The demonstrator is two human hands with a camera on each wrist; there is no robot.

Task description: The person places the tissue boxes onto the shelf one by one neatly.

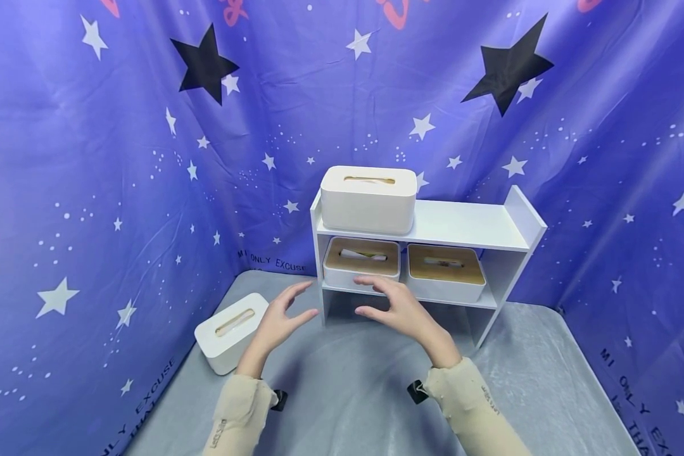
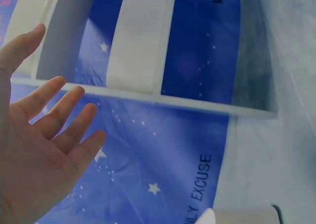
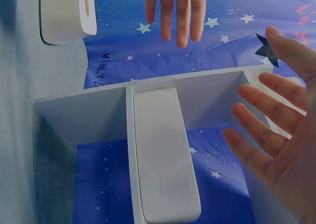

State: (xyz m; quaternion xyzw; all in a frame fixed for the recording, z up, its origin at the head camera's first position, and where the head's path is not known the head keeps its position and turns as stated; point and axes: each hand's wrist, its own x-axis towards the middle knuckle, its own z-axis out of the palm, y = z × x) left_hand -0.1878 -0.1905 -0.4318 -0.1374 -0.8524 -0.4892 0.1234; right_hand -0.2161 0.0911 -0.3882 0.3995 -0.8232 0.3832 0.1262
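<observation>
My left hand (image 1: 278, 324) hovers over the table with fingers spread and gently bent, holding nothing. Close to its left, a white tissue box (image 1: 222, 345) with a slot in its top lies at an angle on the table. My right hand (image 1: 400, 311) is in the air before the white shelf (image 1: 467, 221), thumb apart from the fingers and nothing between them. In the head view its fingertips overlap the front of a wood-topped tissue box (image 1: 342, 277) on the lower board; touching cannot be made out. The two palms face each other across a gap.
Another wood-topped tissue box (image 1: 447, 288) sits at the right of the lower board. On the shelf's top board, at the left end, stands a white tissue box (image 1: 367, 212). A grey cloth (image 1: 348, 405) covers the table, and blue star-patterned curtains (image 1: 120, 209) enclose it.
</observation>
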